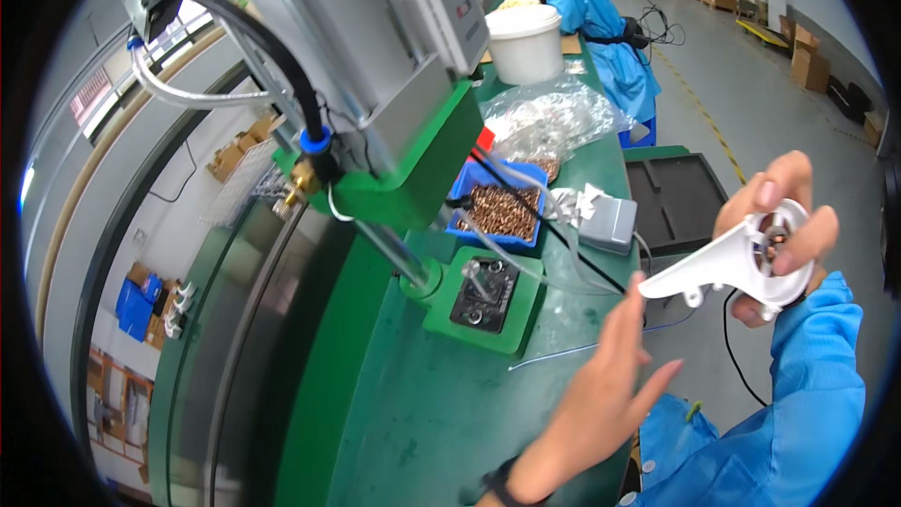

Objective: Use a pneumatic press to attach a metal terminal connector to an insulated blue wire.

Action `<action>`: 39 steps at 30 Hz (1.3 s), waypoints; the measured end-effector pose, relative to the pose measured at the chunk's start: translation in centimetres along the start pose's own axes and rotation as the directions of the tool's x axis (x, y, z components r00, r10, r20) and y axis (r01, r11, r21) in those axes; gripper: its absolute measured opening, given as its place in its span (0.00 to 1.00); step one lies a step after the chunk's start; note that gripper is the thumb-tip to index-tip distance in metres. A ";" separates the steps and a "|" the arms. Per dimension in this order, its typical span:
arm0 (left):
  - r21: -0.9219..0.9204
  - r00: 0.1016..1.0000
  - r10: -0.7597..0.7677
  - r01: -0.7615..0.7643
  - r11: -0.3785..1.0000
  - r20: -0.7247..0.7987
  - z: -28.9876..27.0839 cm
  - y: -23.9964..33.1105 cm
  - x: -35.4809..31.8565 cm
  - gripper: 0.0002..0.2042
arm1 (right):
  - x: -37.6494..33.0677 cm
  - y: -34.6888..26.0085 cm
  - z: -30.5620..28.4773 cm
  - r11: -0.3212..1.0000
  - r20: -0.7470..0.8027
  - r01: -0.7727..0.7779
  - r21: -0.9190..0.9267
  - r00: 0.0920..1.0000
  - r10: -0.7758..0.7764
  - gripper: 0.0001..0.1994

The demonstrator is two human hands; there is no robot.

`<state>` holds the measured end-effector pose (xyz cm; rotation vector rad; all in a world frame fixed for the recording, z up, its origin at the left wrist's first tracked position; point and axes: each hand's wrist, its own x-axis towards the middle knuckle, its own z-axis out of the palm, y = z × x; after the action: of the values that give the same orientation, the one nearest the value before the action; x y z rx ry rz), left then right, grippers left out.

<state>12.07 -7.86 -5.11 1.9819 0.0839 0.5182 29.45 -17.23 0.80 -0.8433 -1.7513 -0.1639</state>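
Observation:
My right hand (815, 230) grips a white plastic housing (706, 268) with a round ring at one end and a long tapering arm. Its fingers reach around and into the ring, where small copper-coloured bits show. My left hand (601, 390) has its fingers stretched out, with the fingertips right by the narrow tip of the housing; whether they touch it I cannot tell. Left of both hands stands a green bench press (413, 164), its base carrying a black fixture plate (485, 299) with an upright pin. Behind that base, a blue bin (511, 242) holds many small copper-coloured parts.
A grey box (608, 225) with cables sits at the green bench's (422, 432) right edge. Farther back are clear plastic bags (554, 117) and a white bucket (526, 45). A co-worker in blue (601, 28) is beyond. A black tray (676, 197) lies beside the bench.

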 end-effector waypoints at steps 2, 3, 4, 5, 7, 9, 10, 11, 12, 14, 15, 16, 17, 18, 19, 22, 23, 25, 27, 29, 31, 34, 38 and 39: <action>-0.006 0.999 -0.038 0.038 0.999 -0.039 1.9 -2.1 -0.1 0.30 | -0.1 0.3 0.3 0.999 -0.045 0.032 -0.040 0.998 -0.034 0.24; -0.136 0.973 -0.180 0.200 0.970 0.144 1.7 -2.9 -0.2 0.24 | -0.5 1.2 0.3 0.998 -0.068 0.030 -0.048 0.997 -0.033 0.24; -0.255 0.892 -0.250 0.359 0.898 0.376 2.1 -3.1 -0.1 0.19 | -1.2 1.0 -0.4 0.994 -0.087 0.002 -0.105 0.996 -0.011 0.23; -0.268 0.891 -0.241 0.357 0.895 0.385 1.9 -3.1 -0.1 0.19 | -1.5 0.9 -0.8 0.976 -0.135 -0.054 -0.213 0.991 0.025 0.20; -0.109 0.977 -0.137 0.156 0.982 0.164 0.8 -3.3 -0.1 0.10 | -2.4 2.1 -1.4 0.897 -0.271 -0.143 -0.418 0.962 0.027 0.15; 0.182 0.994 -0.106 0.109 0.977 -0.028 -0.5 -1.9 -0.2 0.08 | -3.4 3.4 -1.6 0.889 -0.364 -0.328 -0.319 0.909 0.205 0.14; 0.474 0.979 -0.016 0.112 0.873 -0.201 -1.0 -1.6 -0.2 0.08 | -3.9 4.2 -1.1 0.853 -0.358 -0.459 -0.248 0.862 0.360 0.13; 0.590 0.967 0.064 0.099 0.801 -0.249 -1.0 -1.8 -0.5 0.07 | -4.7 5.6 -0.7 0.824 -0.311 -0.520 -0.224 0.840 0.445 0.12; 0.586 0.966 0.060 0.103 0.804 -0.252 -0.9 -1.8 -0.7 0.07 | -5.3 7.1 -0.3 0.776 -0.252 -0.578 -0.252 0.814 0.524 0.12; 0.752 0.980 0.039 0.124 0.647 -0.195 -0.3 -1.4 -1.0 0.07 | -6.6 9.2 0.4 0.665 -0.121 -0.737 -0.118 0.675 0.727 0.09; 0.845 0.981 0.079 0.108 0.523 -0.175 0.4 -1.9 -1.0 0.08 | -7.3 10.2 0.8 0.616 -0.088 -0.783 -0.086 0.622 0.778 0.09; 0.843 0.981 0.078 0.109 0.527 -0.176 0.9 -1.9 -1.0 0.08 | -7.5 10.9 1.0 0.564 -0.052 -0.823 -0.064 0.567 0.822 0.09; 0.870 0.978 0.087 0.125 0.477 -0.188 1.4 -1.6 -1.1 0.08 | -7.7 11.1 1.3 0.551 0.003 -0.826 -0.120 0.555 0.832 0.09; 0.893 0.976 0.097 0.138 0.428 -0.197 1.8 -1.4 -1.2 0.07 | -7.7 11.1 1.6 0.537 0.054 -0.825 -0.177 0.536 0.842 0.10; 0.922 0.980 0.114 0.111 0.371 -0.163 1.9 -1.5 -1.2 0.06 | -7.4 10.9 1.7 0.558 0.122 -0.807 -0.193 0.545 0.830 0.09; 0.942 0.986 0.067 0.125 0.310 -0.153 2.4 -0.8 -1.6 0.05 | -5.8 9.5 2.1 0.670 0.030 -0.642 -0.373 0.713 0.700 0.09; 0.941 0.986 0.065 0.126 0.314 -0.154 2.2 0.3 -1.7 0.05 | -4.9 8.6 2.3 0.707 0.020 -0.573 -0.416 0.771 0.637 0.09; 0.865 0.989 -0.094 0.149 0.480 -0.118 1.9 2.1 -1.9 0.07 | -3.5 7.3 2.5 0.722 0.192 -0.629 -0.288 0.700 0.687 0.09; 0.909 0.986 -0.085 0.166 0.381 -0.145 2.6 0.9 -2.0 0.05 | -2.8 6.6 3.7 0.544 0.512 -0.839 -0.033 0.453 0.730 0.12; 0.939 0.987 -0.053 0.160 0.304 -0.151 2.8 0.6 -1.9 0.04 | -2.3 6.6 5.3 0.149 0.781 -0.986 0.073 0.150 0.607 0.18; 0.899 0.998 0.043 0.022 0.437 -0.045 2.4 0.9 -1.7 0.03 | -2.3 7.1 7.4 -0.049 0.805 -0.990 0.134 0.080 0.588 0.17; 0.867 0.998 -0.039 -0.016 0.499 0.042 2.9 0.7 -2.3 0.04 | -2.6 8.3 8.8 -0.288 0.833 -0.924 0.253 0.056 0.551 0.16; 0.810 0.990 -0.077 -0.050 0.585 0.116 3.9 0.1 -3.1 0.03 | -0.8 8.7 8.5 -0.282 0.830 -0.899 0.336 0.140 0.540 0.15; 0.836 0.986 -0.080 -0.079 0.543 0.145 4.2 -0.5 -3.1 0.03 | 0.3 7.7 8.0 -0.273 0.804 -0.901 0.337 0.124 0.582 0.15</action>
<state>11.02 -12.06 -8.08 2.9885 0.2751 0.3121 27.85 -7.35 -4.10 -1.0746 -0.8251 1.8403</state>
